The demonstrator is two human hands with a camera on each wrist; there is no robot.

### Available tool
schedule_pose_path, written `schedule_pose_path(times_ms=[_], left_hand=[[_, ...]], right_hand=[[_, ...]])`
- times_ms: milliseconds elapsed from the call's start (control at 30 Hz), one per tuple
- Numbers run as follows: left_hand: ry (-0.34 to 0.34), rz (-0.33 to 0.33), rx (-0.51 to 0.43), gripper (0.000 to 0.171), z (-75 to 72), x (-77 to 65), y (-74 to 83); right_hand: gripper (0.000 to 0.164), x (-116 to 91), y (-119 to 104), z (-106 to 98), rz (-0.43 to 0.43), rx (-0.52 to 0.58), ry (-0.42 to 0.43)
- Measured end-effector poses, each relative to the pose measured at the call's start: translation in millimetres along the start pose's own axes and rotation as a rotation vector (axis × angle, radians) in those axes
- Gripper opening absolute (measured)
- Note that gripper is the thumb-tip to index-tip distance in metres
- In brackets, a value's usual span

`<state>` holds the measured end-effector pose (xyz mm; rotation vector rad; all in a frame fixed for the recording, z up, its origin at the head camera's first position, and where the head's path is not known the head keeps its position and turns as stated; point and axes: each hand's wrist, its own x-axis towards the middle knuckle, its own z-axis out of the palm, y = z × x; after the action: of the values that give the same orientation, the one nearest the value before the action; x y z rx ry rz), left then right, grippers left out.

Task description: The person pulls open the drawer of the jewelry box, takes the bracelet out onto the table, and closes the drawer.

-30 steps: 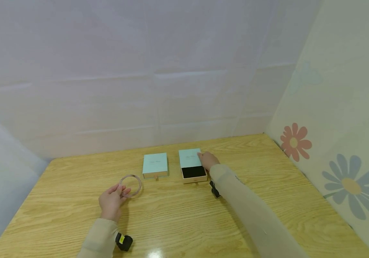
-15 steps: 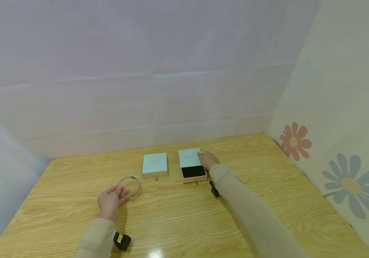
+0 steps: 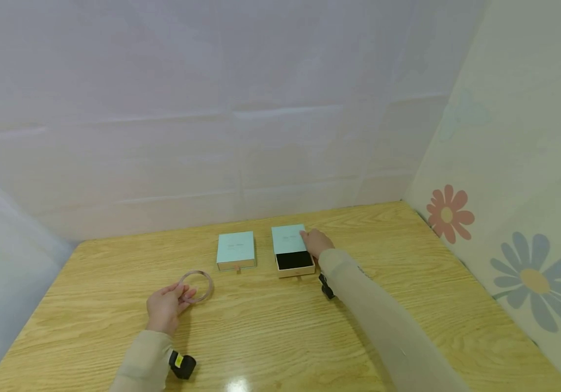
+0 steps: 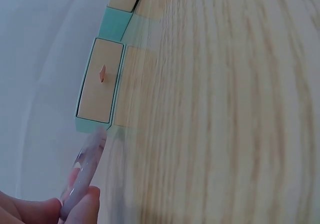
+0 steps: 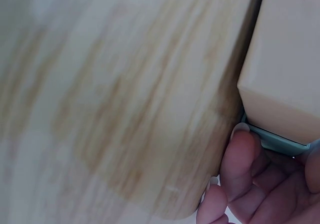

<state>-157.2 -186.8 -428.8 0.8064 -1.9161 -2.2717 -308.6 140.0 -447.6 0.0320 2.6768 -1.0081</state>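
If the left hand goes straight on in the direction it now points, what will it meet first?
Probably the closed light-blue box; the bangle in the left hand points toward it and would touch first. Height is unclear, so it may pass above.

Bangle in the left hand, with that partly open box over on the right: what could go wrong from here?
The bangle is pinched at one side only, so the left hand might let it slip. The drawer sticks partway out of the cover that the right hand grips; a tug could shift it. And the closed box sits near the bangle, so it might get bumped.
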Motion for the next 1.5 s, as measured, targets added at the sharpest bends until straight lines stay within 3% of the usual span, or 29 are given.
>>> schedule_pose_path(times_ms=[533, 700, 967, 1233, 1367, 1500], left_hand=[[-0.038, -0.038, 0.023, 0.041, -5.2, 4.3, 1.5], [-0.077, 0.008, 0.091, 0.040, -7.0, 9.8, 2.8], [-0.098, 0.140, 0.452, 0.032, -11.1, 14.1, 10.9], [-0.075, 0.294, 0.889, 0.025, -8.9, 12.1, 19.0], [-0.057, 0.317, 1.018, 0.025, -7.6, 15.0, 18.5], [-0.056, 0.305, 1.076, 0.026, -6.7, 16.9, 17.5]], right_hand=[[0.062, 0, 1, 0, -0.004, 0.004, -0.005], [0.061, 0, 2, 0, -0.013, 0.004, -0.005], [0.061, -1, 0, -2, 0.022, 0.017, -0.020], [0.063, -5, -2, -6, 0.035, 0.020, -0.025], [0.061, -4, 0, -5, 0.010, 0.015, -0.013], [0.061, -6, 1, -5, -0.002, 0.001, -0.015]])
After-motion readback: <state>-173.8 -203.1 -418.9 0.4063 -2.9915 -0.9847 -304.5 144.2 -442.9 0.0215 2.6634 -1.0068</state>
